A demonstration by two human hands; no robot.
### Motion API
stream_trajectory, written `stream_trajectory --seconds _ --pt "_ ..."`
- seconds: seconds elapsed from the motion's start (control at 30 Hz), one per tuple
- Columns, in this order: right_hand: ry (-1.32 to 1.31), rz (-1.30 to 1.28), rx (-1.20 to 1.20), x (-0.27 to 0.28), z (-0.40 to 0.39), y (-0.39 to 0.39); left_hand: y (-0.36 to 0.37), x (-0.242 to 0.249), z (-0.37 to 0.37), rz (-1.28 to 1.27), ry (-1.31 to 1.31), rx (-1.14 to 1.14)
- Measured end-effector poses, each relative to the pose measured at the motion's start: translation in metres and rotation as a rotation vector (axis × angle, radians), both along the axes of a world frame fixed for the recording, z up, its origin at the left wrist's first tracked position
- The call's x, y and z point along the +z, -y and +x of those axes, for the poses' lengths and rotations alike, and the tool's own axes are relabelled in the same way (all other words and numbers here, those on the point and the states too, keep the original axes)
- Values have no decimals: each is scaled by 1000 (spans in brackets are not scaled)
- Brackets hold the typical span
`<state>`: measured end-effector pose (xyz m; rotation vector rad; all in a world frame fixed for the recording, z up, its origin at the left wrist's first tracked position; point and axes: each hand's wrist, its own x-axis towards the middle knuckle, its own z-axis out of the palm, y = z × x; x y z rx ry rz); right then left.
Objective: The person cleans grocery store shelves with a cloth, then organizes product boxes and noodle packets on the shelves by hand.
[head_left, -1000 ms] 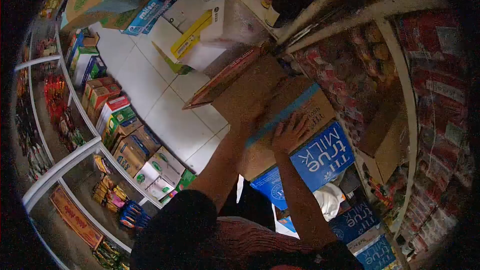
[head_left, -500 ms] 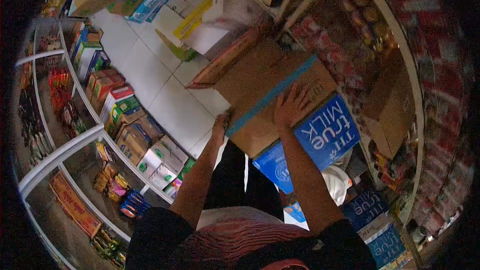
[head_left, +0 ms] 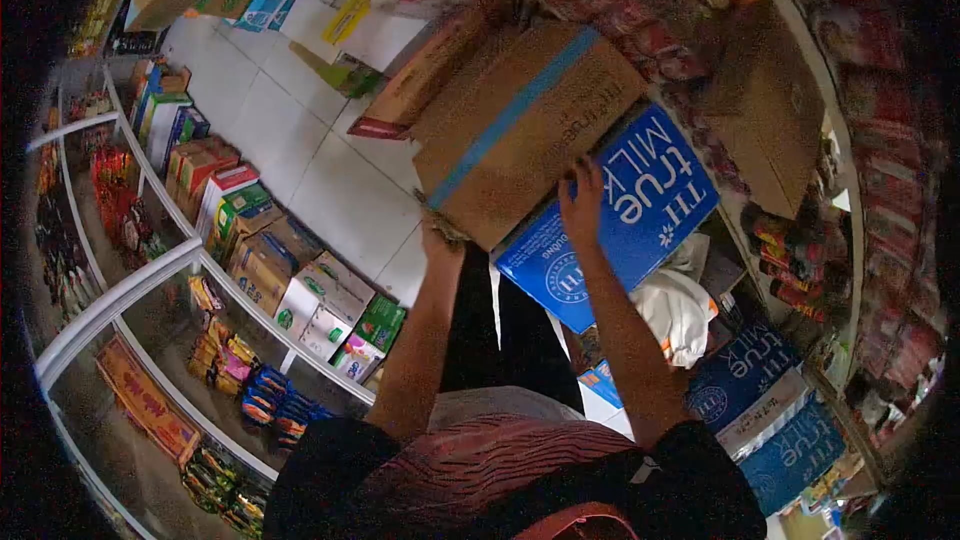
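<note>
A brown carton [head_left: 530, 130] with a blue tape stripe lies tilted in front of me, beside a blue-sided "TH true MILK" surface [head_left: 625, 210]. My left hand [head_left: 443, 240] grips the carton's near left corner, its fingers partly hidden at the edge. My right hand [head_left: 582, 202] rests at the border between the brown top and the blue side, fingers bent over the edge; whatever it grips there is the same carton, as far as can be seen.
Glass display shelves [head_left: 150, 280] with packets curve along the left. Small boxes [head_left: 320, 295] line the tiled floor [head_left: 290, 140]. More blue milk cartons [head_left: 745, 370] and a white bag [head_left: 675, 310] stand at the right. An open brown box [head_left: 765, 110] sits at upper right.
The carton's brown top has shifted up and left, and more of the blue side shows. My right hand has moved from flat on the top to the edge, fingers now bent.
</note>
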<state>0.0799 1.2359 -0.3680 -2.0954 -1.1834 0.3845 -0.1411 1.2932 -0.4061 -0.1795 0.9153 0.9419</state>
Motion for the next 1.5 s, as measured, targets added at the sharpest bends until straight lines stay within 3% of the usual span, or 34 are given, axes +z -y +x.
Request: stream_trajectory --seconds 0.07,0.1,0.17,0.2,0.3,0.37,0.4,0.43,0.47,0.5,0.53,0.57,0.6,0.67,0.77,0.8,0.83,0.9,0.93,1.0,1.03,1.07,1.13,1.17,1.2,1.27,1.3,1.33,1.4,1.43,1.5 --pt "-70 7 -43 5 -20 29 -12 24 -2 241 -259 -74" --pt "-110 6 -62 10 -34 36 -10 43 5 247 -256 -85" --pt "-245 30 41 31 -64 36 11 80 19 314 -671 -297" --pt "-294 1 79 42 -81 34 20 86 25 217 -658 -425" --pt "-355 1 55 49 -102 40 64 95 52 347 -646 -545" --pt "-366 24 -1 40 -94 49 74 104 67 -23 -326 -411" --pt "-421 -17 -6 28 -86 59 79 97 68 -20 -320 -426" --pt "-479 -60 -8 21 -78 68 85 79 65 272 -480 -660" --pt "-376 -36 -8 23 -67 72 92 58 59 572 -634 -887" --pt "-227 27 78 2 -52 80 103 31 49 574 -631 -898" --pt "-78 89 165 -20 -32 85 117 2 36 603 -798 -831" --pt "-56 129 47 -16 -7 78 123 -13 29 632 -965 -754" --pt "-35 172 -69 -6 22 64 118 -3 29 635 -969 -759" --pt "213 159 -195 9 75 40 103 30 32 1210 -1437 -1315" --pt "-63 380 -365 -5 103 24 90 30 22 1134 -1481 -1499" --pt "-16 234 -283 -17 101 23 83 48 31 1016 -1648 -1625" --pt "32 87 -200 -18 98 19 83 46 30 1025 -1645 -1626" --pt "287 82 -66 -12 51 27 79 40 23 962 -1578 -1656" --pt "50 -50 -4 -9 22 33 75 34 16 968 -1574 -1652" --pt "-84 -228 229 -23 -41 59 70 18 2 930 -1306 -1721" --pt "-153 -316 341 -30 -72 72 73 12 -1 932 -1307 -1718" --pt "-436 -342 455 -26 -84 78 76 6 -5 1082 -1294 -1609" --pt "-355 -297 587 -11 -60 82 71 10 -5 1225 -1283 -1503" --pt "-269 -255 717 0 -46 79 65 23 3 1135 -1275 -1649" --pt "-128 -85 711 5 -29 63 62 29 7 1034 -1258 -1793" --pt "6 -57 534 -54 14 52 59 26 5 1033 -1250 -1802" --pt "-140 -205 347 -2 51 29 58 24 4 1041 -1245 -1799" --pt "316 -202 276 -54 79 32 58 24 4 1038 -1243 -1802" --pt "18 -13 -59 -7 127 22 57 25 6 1038 -1262 -1799" --pt "20 -8 -63 -13 143 22 59 24 5 1045 -1264 -1797" --pt "337 79 -275 -17 162 22 63 21 3 1040 -1328 -1760"
